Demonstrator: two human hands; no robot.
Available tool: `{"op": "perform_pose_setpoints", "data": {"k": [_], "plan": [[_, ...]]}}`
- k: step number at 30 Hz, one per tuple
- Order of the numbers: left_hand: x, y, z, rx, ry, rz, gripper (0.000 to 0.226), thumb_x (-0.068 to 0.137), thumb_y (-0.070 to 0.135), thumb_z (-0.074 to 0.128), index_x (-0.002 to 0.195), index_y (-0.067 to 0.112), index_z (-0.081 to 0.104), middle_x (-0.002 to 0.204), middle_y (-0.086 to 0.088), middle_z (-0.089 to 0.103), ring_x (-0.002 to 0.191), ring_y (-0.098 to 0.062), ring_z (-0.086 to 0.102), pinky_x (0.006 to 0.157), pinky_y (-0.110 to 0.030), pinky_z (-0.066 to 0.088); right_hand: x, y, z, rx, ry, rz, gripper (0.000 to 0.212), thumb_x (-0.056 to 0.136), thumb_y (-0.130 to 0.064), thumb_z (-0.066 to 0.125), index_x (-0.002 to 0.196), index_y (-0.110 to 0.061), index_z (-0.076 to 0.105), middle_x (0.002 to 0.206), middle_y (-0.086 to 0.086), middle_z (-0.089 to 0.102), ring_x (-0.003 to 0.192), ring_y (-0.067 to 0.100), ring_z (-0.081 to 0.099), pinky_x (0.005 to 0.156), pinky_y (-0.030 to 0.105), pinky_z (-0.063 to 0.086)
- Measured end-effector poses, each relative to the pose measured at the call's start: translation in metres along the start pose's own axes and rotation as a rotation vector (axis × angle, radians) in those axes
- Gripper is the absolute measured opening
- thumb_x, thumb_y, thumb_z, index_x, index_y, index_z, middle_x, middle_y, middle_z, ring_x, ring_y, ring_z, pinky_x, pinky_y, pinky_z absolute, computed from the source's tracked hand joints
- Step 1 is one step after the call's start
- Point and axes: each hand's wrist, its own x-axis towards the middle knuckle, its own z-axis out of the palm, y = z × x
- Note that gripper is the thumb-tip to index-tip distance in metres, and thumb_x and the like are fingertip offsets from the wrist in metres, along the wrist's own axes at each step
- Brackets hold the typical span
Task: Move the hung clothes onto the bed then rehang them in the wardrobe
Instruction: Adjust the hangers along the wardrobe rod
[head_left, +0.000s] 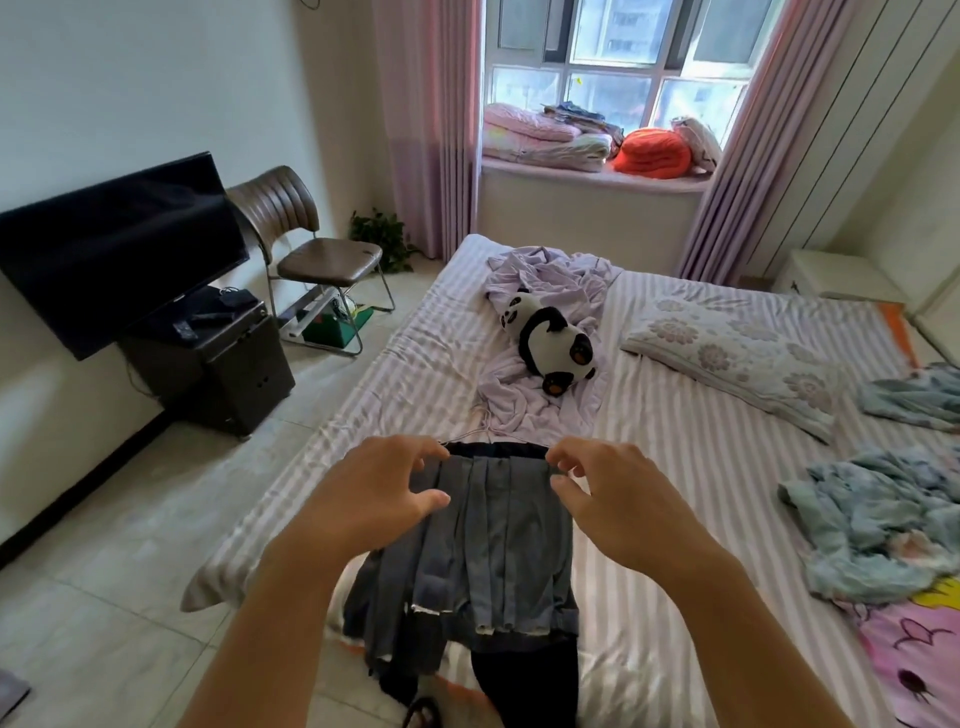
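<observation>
A grey pleated skirt (493, 535) lies flat on the striped bed (675, 457) at its near edge, on top of other dark clothes; a black garment (530, 680) hangs over the edge below it. My left hand (379, 499) hovers at the left end of the skirt's dark waistband, fingers loosely curved and thumb spread, with nothing between them. My right hand (623, 504) mirrors it at the right end, fingertips just at the waistband corner. A thin pale hanger wire (480, 428) shows beyond the waistband. A lilac garment (540, 400) lies further up the bed.
A panda plush (553, 343) rests on the lilac garment. A floral pillow (727, 353) and crumpled light-blue clothes (883, 525) lie on the right. Left of the bed are tiled floor (130, 571), a TV (119, 244), a dark cabinet (223, 364) and a brown chair (311, 244).
</observation>
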Motion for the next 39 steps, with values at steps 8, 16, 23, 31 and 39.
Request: {"op": "perform_pose_setpoints", "data": {"k": [8,16,23,31,39], "plan": [[0.136,-0.047,-0.024,-0.022,-0.079,0.08,0.045,0.085,0.038,0.073,0.128,0.032,0.06,0.122,0.006,0.066,0.111,-0.008,0.06,0.092,-0.026,0.045,0.126,0.005,0.024,-0.009,0.013,0.09,0.023,0.099,-0.03,0.054,0.12,-0.025,0.062,0.112,-0.007,0.066,0.104,0.01,0.061,0.091,0.031,0.051],[0.234,-0.077,-0.011,-0.078,-0.09,0.062,0.039,0.089,0.034,0.069,0.127,0.027,0.063,0.118,0.002,0.068,0.11,-0.012,0.061,0.095,-0.032,0.048,0.22,0.027,0.053,0.009,0.096,0.132,0.019,0.097,-0.026,0.057,0.114,-0.026,0.066,0.105,-0.008,0.069,0.093,0.009,0.063,0.079,0.022,0.049],[0.299,-0.104,0.034,-0.117,-0.069,-0.018,0.035,0.091,0.029,0.067,0.126,0.023,0.064,0.114,0.001,0.07,0.106,-0.013,0.063,0.092,-0.029,0.048,0.284,0.077,0.09,-0.002,0.095,0.158,0.014,0.096,-0.028,0.058,0.108,-0.029,0.065,0.1,-0.006,0.068,0.088,0.016,0.063,0.076,0.033,0.055],[0.38,-0.138,0.115,-0.128,-0.067,-0.073,0.028,0.092,0.023,0.065,0.12,0.021,0.068,0.108,0.002,0.07,0.099,-0.018,0.064,0.086,-0.035,0.051,0.353,0.156,0.159,0.015,0.009,0.176,0.012,0.093,-0.02,0.061,0.104,-0.019,0.066,0.099,0.0,0.067,0.092,0.021,0.061,0.073,0.034,0.051],[0.466,-0.195,0.214,-0.102,-0.077,-0.202,0.037,0.094,0.023,0.062,0.131,0.019,0.061,0.109,-0.001,0.067,0.101,-0.022,0.062,0.086,-0.038,0.051,0.424,0.25,0.246,0.096,-0.069,0.338,0.023,0.094,-0.015,0.06,0.116,-0.02,0.067,0.109,-0.001,0.068,0.099,0.018,0.062,0.074,0.025,0.042]]}}
